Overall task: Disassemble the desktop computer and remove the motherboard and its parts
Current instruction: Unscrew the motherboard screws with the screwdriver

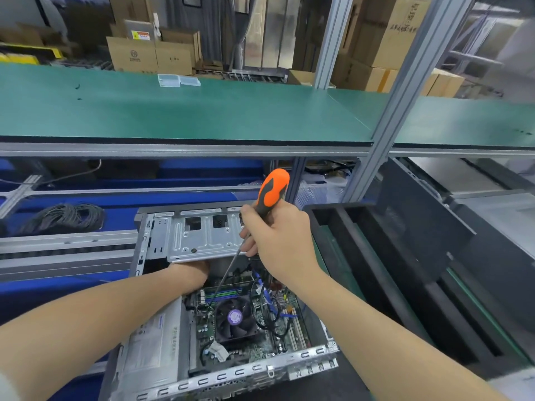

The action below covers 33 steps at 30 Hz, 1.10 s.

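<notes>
An open desktop computer case (307,357) lies in front of me, its motherboard (260,347) exposed with a black CPU fan (235,317), cables and green memory slots. My right hand (282,235) grips an orange and black screwdriver (272,192), whose shaft slants down into the case toward the memory slots. My left hand (189,274) reaches under the silver drive cage (199,235) at the case's far end; its fingers are hidden there. A silver power supply (153,345) fills the case's left side.
A green shelf (179,111) with a small clear plastic box (173,80) spans above the bench. Black foam trays (405,285) stand to the right, with other computer cases beyond them. A coil of grey cable (66,218) lies at the left. An aluminium post (385,134) rises at right.
</notes>
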### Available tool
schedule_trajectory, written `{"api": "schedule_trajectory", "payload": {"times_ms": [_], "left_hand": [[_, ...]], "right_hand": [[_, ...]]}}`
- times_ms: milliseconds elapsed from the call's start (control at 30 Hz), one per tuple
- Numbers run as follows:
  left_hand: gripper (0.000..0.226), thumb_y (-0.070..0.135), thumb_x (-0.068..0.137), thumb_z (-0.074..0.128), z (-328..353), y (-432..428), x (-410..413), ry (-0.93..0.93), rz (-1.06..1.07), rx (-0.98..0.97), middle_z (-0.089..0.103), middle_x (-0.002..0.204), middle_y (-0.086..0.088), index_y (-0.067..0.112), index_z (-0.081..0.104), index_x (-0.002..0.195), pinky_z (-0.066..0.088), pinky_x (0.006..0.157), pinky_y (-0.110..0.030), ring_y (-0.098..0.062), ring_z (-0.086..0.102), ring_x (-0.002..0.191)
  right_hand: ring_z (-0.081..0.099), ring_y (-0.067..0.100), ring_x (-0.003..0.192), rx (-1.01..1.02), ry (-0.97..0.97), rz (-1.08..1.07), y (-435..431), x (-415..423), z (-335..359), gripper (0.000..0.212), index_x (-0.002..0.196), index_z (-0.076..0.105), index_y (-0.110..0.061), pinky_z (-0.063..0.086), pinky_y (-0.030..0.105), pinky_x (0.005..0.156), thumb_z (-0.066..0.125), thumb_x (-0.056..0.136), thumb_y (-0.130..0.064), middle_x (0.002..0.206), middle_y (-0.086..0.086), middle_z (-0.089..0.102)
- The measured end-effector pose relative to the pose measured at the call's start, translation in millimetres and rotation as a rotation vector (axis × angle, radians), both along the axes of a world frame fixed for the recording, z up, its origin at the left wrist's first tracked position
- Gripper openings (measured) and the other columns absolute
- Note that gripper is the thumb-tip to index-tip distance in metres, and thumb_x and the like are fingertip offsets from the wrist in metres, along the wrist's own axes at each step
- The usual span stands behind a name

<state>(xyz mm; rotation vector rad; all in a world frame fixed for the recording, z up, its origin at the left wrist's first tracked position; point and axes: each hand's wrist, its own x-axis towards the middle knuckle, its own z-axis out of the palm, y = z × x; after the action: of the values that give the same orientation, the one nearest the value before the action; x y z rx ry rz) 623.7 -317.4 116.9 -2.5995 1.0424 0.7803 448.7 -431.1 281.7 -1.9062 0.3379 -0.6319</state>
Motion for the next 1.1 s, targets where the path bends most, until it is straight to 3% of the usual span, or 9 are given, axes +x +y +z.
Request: {"api": "schedule_trajectory", "payload": {"times_ms": [167,300,367,467,633,767,933,1033,1100], "left_hand": [[0.031,0.008,0.105,0.048,12,0,-6,0.103,-0.119,0.08,0.062,0.131,-0.016,0.002,0.056,0.135,0.048,0.107,-0.043,-0.032,0.061,0.118],[0.033,0.015,0.112,0.033,28,-3,-11,0.273,0.047,-0.069,0.06,0.123,-0.021,-0.004,0.057,0.127,0.046,0.098,-0.04,-0.028,0.052,0.099],[0.03,0.022,0.111,0.036,43,-4,-16,0.374,0.033,-0.097,0.061,0.113,-0.015,0.006,0.061,0.114,0.044,0.085,-0.033,-0.024,0.052,0.094],[0.016,0.022,0.104,0.045,63,9,-18,0.751,0.185,-0.262,0.052,0.087,-0.002,0.016,0.055,0.092,0.039,0.065,-0.027,-0.014,0.043,0.069],[0.018,0.01,0.105,0.041,89,39,-20,1.181,0.368,-0.561,0.061,0.081,0.0,0.011,0.057,0.096,0.041,0.066,-0.024,-0.011,0.049,0.066],[0.018,0.003,0.098,0.041,84,57,-22,1.06,0.5,-0.763,0.058,0.088,-0.007,0.004,0.059,0.101,0.041,0.068,-0.028,-0.016,0.05,0.07],[0.019,0.004,0.097,0.052,68,75,-31,0.787,0.396,-0.978,0.049,0.068,-0.003,0.006,0.071,0.101,0.03,0.052,-0.024,-0.012,0.036,0.054],[0.022,0.011,0.1,0.059,62,82,-31,0.627,0.267,-1.0,0.056,0.077,-0.02,0.02,0.077,0.109,0.031,0.058,-0.033,-0.023,0.037,0.06],[0.02,0.02,0.099,0.065,58,82,-30,0.492,0.179,-0.963,0.058,0.07,-0.013,0.033,0.077,0.107,0.035,0.062,-0.031,-0.016,0.041,0.06]], "right_hand": [[0.07,0.019,0.051,0.002,-0.004,-0.022,-4,2,-2,0.027,0.083,0.064,-0.004,0.062,0.042,0.054,0.06,0.098,-0.025,0.062,0.006,0.07],[0.069,0.019,0.049,-0.004,0.008,-0.029,-3,6,-7,0.026,0.082,0.064,-0.004,0.061,0.037,0.05,0.06,0.099,-0.023,0.062,0.005,0.07],[0.068,0.019,0.048,-0.022,0.013,-0.025,-2,8,-9,0.025,0.081,0.064,-0.006,0.057,0.031,0.047,0.06,0.098,-0.023,0.062,0.005,0.07],[0.066,0.018,0.044,-0.053,0.003,-0.017,0,8,-13,0.027,0.077,0.062,-0.008,0.055,0.031,0.044,0.058,0.098,-0.026,0.06,0.003,0.069],[0.066,0.02,0.044,-0.069,0.001,-0.006,3,11,-21,0.027,0.074,0.063,-0.013,0.056,0.036,0.046,0.056,0.096,-0.028,0.057,0.002,0.068],[0.067,0.017,0.046,-0.06,0.02,0.07,17,16,-35,0.031,0.076,0.065,-0.009,0.054,0.026,0.047,0.057,0.095,-0.032,0.058,0.002,0.069],[0.07,0.023,0.056,-0.169,0.06,0.13,30,18,-52,0.036,0.081,0.061,-0.007,0.059,0.046,0.061,0.057,0.099,-0.037,0.06,0.008,0.067],[0.067,0.03,0.058,-0.254,0.04,0.097,33,18,-56,0.04,0.076,0.06,-0.01,0.056,0.049,0.065,0.055,0.098,-0.043,0.057,0.008,0.066],[0.066,0.03,0.058,-0.251,0.033,0.088,37,18,-57,0.037,0.077,0.061,-0.014,0.056,0.049,0.066,0.055,0.097,-0.044,0.058,0.008,0.066]]}}
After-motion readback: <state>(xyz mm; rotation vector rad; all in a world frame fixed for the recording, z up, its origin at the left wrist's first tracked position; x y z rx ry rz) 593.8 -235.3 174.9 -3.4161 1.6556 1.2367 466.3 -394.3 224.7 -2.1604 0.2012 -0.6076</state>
